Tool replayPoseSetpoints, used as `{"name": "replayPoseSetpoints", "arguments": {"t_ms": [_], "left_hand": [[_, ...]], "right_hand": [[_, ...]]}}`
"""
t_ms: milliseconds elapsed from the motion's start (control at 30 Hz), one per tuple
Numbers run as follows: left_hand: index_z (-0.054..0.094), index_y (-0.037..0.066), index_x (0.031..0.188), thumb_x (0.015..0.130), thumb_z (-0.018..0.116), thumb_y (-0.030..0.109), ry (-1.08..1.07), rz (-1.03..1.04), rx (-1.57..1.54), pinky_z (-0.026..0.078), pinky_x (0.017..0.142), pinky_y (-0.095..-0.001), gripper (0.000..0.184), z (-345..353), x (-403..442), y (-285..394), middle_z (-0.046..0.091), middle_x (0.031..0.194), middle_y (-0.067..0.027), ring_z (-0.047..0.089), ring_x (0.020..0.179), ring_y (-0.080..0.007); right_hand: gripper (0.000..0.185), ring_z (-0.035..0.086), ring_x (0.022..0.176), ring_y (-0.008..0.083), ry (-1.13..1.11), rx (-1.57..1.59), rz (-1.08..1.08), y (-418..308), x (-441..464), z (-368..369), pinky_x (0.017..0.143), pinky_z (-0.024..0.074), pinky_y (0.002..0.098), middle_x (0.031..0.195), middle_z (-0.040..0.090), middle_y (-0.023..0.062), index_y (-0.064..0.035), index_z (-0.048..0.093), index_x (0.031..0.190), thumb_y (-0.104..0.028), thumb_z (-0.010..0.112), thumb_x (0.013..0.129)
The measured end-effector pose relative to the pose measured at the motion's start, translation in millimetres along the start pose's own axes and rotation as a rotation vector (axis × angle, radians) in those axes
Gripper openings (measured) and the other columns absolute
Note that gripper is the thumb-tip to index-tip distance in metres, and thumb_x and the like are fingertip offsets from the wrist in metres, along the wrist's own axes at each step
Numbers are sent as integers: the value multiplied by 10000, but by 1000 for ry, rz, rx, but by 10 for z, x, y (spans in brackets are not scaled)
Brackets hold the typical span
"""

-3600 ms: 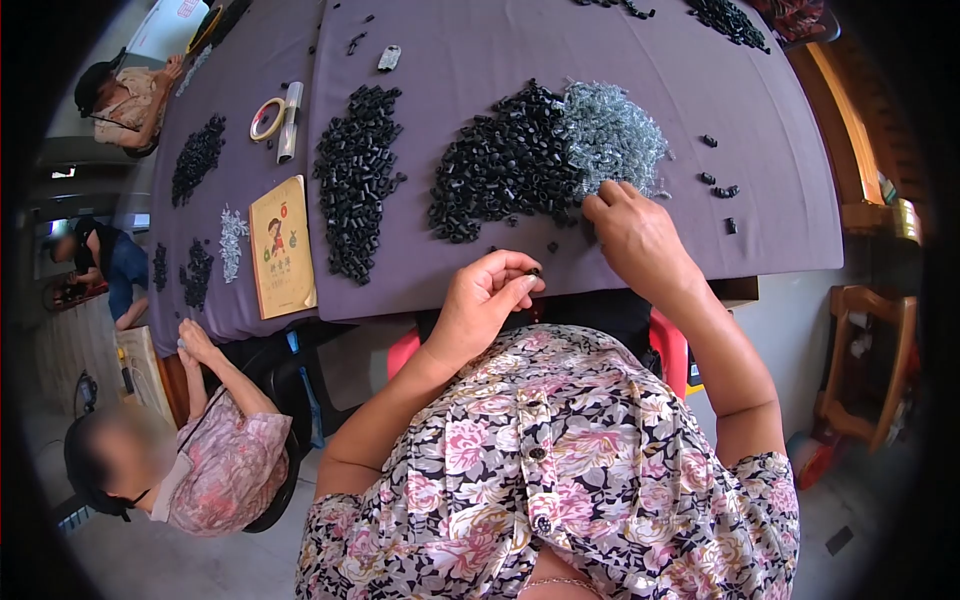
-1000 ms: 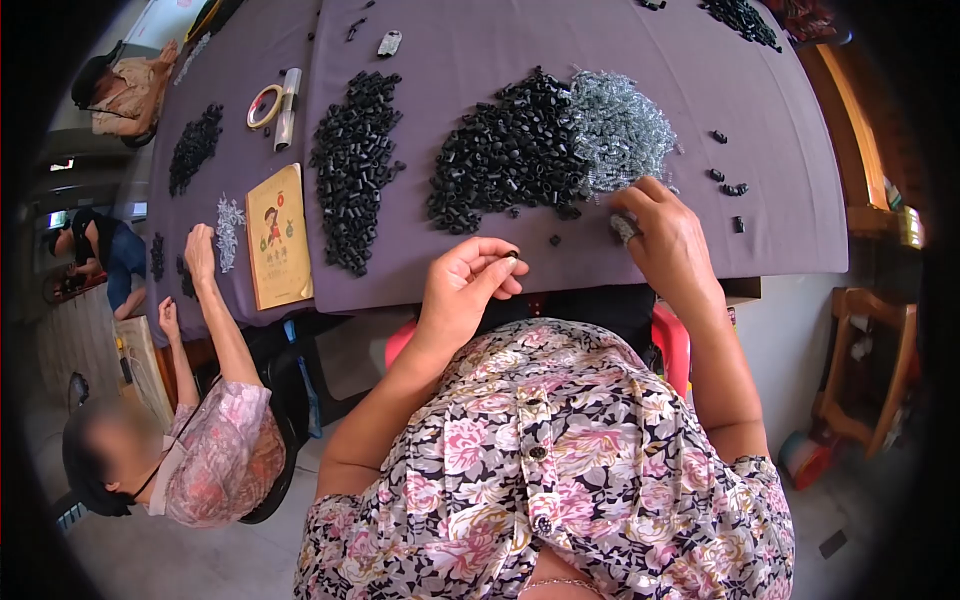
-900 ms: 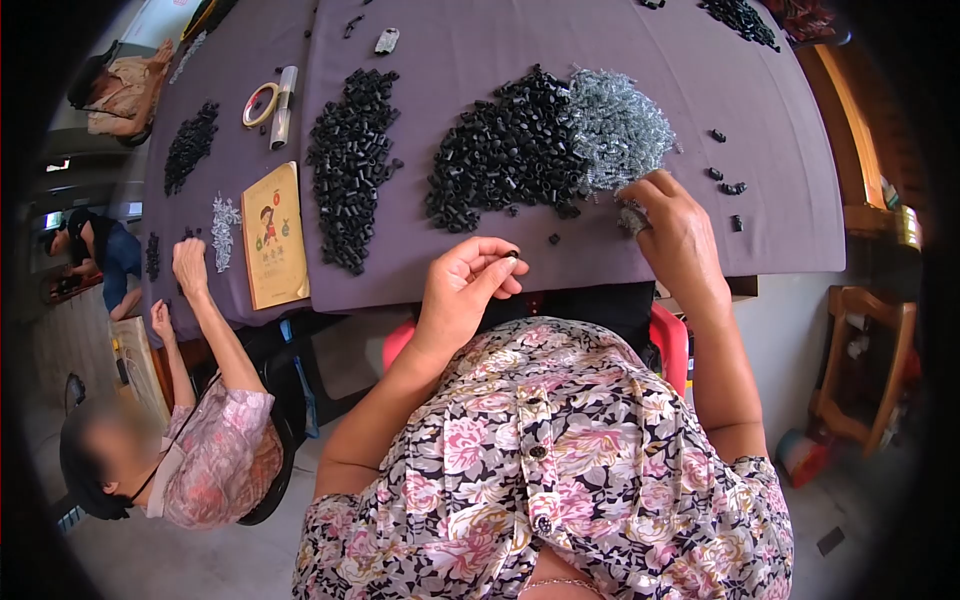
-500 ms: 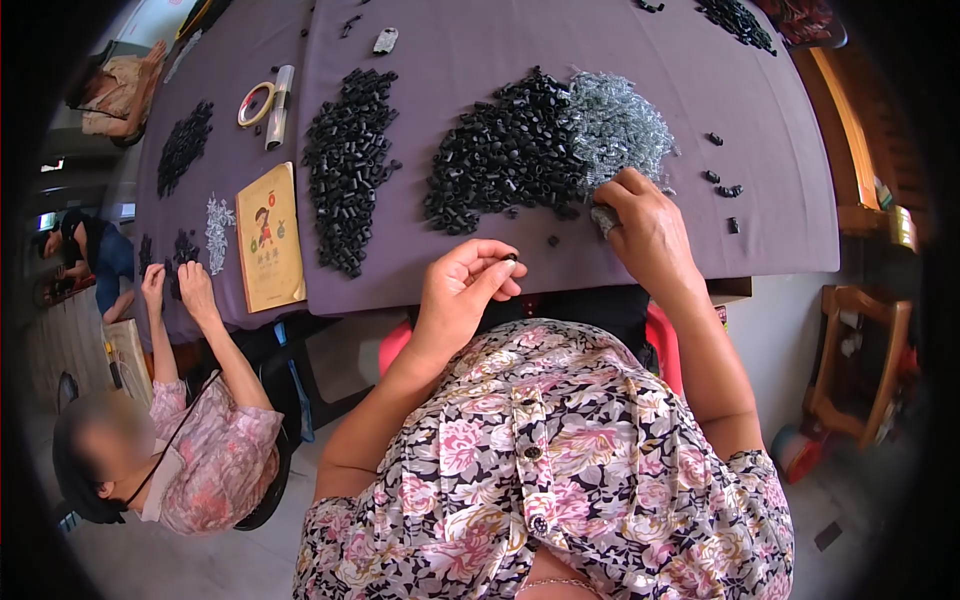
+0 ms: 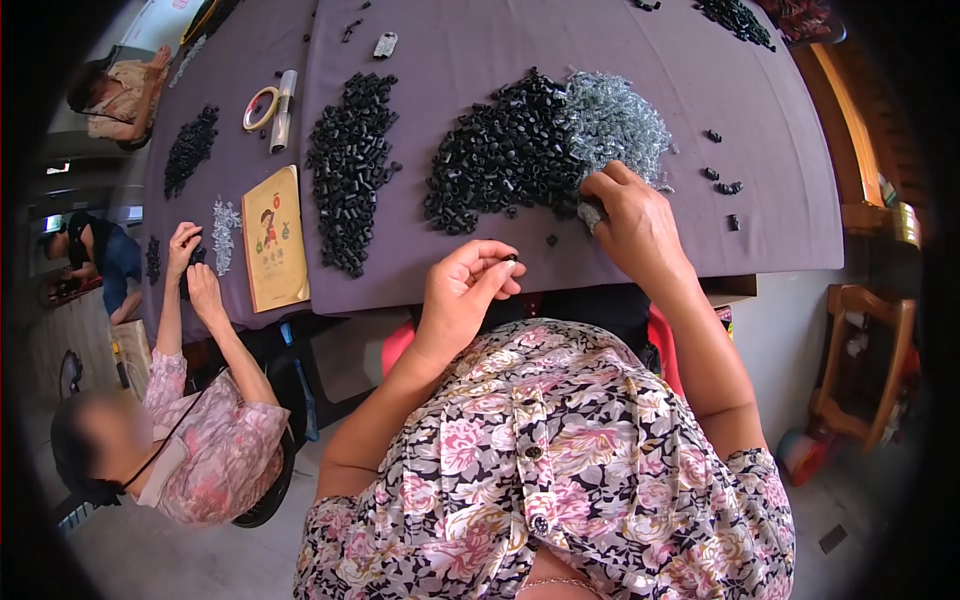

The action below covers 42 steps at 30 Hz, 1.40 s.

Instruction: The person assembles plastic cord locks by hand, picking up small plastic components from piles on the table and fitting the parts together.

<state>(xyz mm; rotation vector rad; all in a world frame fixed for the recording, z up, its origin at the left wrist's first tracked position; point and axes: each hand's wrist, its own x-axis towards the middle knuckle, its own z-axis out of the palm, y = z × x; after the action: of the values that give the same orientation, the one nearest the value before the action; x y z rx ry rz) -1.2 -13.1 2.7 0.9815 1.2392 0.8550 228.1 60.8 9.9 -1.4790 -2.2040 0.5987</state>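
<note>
My left hand (image 5: 462, 290) is closed in a pinch near the table's front edge, holding a small black plastic piece (image 5: 511, 258) between thumb and fingertips. Curled downward, my right hand (image 5: 632, 215) is at the near edge of a heap of small clear plastic pieces (image 5: 615, 115). A greyish, shiny patch shows at its thumb tip; whether this is a wrapping or a held piece is unclear. The fingertips are partly hidden. Against the clear heap lies a large heap of short black plastic tubes (image 5: 500, 150). One loose black piece (image 5: 551, 240) lies between my hands.
Left of the heaps is another black pile (image 5: 350, 170), then a yellow booklet (image 5: 275, 240), a tape roll (image 5: 261, 108) and a clear tube (image 5: 284, 110). Several black pieces (image 5: 728, 188) lie at right. A co-worker (image 5: 205, 450) sits at left, handling small parts. A wooden chair (image 5: 865, 365) stands right.
My right hand has shifted slightly left and away from me along the heaps' near edge. My left hand stays put with its black piece. The co-worker's hands have moved.
</note>
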Motion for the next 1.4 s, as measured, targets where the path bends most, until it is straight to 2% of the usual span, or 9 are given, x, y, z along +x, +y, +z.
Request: {"name": "replayPoseSetpoints", "arguments": {"t_ms": [167,367,467,667,800,900,1100,1300,1400], "left_hand": [[604,-10,1091,943,587,74,-4,-2,10,512,688,-223,171,3,5,0,697,950,-97,636,755,-97],[605,-14,1088,943,582,62,13,-15,37,511,693,-222,166,42,-1,23,696,945,-96,635,756,-98],[609,-18,1084,941,585,60,8,-15,73,510,692,-223,165,144,-34,100,696,939,-94,635,758,-100],[610,-32,1066,939,588,53,-44,-67,-14,518,691,-216,155,285,26,110,691,905,-77,635,754,-89],[613,-35,1055,939,590,57,-47,-83,-35,517,681,-209,150,254,-15,102,690,887,-67,632,744,-78],[615,-32,1052,939,589,58,-54,-91,-22,511,670,-204,147,210,-32,25,691,885,-66,627,733,-74],[617,-30,1046,937,587,51,-48,-66,-36,498,657,-198,138,204,-50,57,690,870,-61,620,721,-71],[616,-33,1052,935,585,40,-65,-71,-27,498,658,-200,141,193,-50,14,690,867,-58,621,728,-73],[616,-33,1057,938,581,37,-68,-79,-22,500,662,-202,143,194,-74,-13,689,866,-56,622,730,-73]], "right_hand": [[320,599,924,308,15,-42,-31,23,8,14,765,500,409,921,560,105,-49,614,957,5,674,647],[322,592,857,352,72,6,-44,46,-64,-17,730,489,418,908,564,126,-36,608,955,48,643,647],[303,606,823,328,115,142,-93,-112,-160,-162,703,489,381,900,578,122,-21,615,960,72,632,673],[217,612,833,371,-143,649,9,-321,-262,-70,724,494,398,890,592,160,1,619,929,50,598,719],[269,609,836,396,-135,561,-62,-349,-299,16,719,497,421,903,595,168,-2,614,954,69,588,696],[257,612,823,373,-136,475,-115,-366,-321,54,712,491,391,895,585,155,9,609,956,83,601,710],[313,597,867,409,-158,385,-102,-397,-294,-31,738,483,437,924,589,172,4,586,975,96,573,676],[320,598,833,412,-190,354,-149,-434,-314,-2,705,491,458,895,589,174,-1,583,960,87,592,652],[375,599,872,409,-211,494,-101,-445,-326,-1,746,489,444,911,597,180,4,589,1000,117,551,645]]}}
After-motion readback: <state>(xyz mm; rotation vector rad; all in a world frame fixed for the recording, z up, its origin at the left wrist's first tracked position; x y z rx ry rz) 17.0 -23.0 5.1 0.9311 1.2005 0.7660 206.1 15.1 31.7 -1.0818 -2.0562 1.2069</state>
